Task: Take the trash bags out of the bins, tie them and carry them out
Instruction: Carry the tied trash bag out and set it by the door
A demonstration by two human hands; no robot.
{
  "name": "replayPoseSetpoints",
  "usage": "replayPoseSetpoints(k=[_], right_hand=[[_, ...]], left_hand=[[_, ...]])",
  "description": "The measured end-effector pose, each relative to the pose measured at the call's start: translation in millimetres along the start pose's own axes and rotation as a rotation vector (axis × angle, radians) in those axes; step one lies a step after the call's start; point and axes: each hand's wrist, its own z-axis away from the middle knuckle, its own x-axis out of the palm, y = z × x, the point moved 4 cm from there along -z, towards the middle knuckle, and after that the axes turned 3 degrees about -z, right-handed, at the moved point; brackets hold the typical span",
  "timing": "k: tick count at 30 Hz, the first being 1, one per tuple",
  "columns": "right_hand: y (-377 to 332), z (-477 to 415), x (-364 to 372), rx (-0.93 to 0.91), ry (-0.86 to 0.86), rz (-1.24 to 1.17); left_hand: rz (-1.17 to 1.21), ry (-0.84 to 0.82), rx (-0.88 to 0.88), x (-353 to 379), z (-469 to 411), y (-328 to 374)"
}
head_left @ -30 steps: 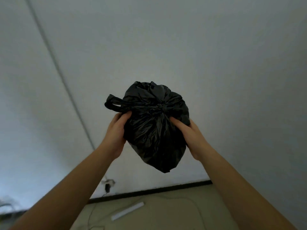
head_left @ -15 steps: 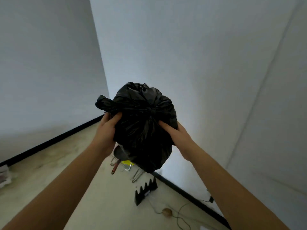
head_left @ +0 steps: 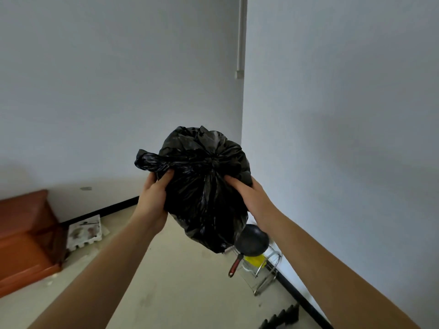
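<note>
The view has swung left, so orange furniture [head_left: 23, 236] now shows. The left hand [head_left: 153, 201] and right hand [head_left: 253, 200] grip the tied trash bag [head_left: 204, 186] (fingers [head_left: 166, 178] curled into its sides), held above the floor [head_left: 166, 281].

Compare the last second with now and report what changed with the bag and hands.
The view swung across the room: bare wall gave way to a corner with a pan and wire rack, and orange-brown furniture now shows at left. Nothing was grasped or released. Left hand and right hand still grip the tied black trash bag, held up, knot toward the camera.
</note>
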Motion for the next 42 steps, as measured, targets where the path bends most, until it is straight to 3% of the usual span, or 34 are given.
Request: replayPoseSetpoints(k=[19,29,42], right_hand=[[27.6,-504.0,95.2,0.065,-0.132,-0.028],[58.6,-747.4,127.8,0.099,0.064,-0.021],[121.5,-1042.0,7.3,0.149,0.333,-0.071]], left_hand=[[-0.032,0.145,0.011,-50.8,-474.7,9.5],[-0.023,-0.036,-0.021,-65.7,-764.5,-18.4],[-0.033,-0.310,-0.160,66.8,-1088.0,-124.0]])
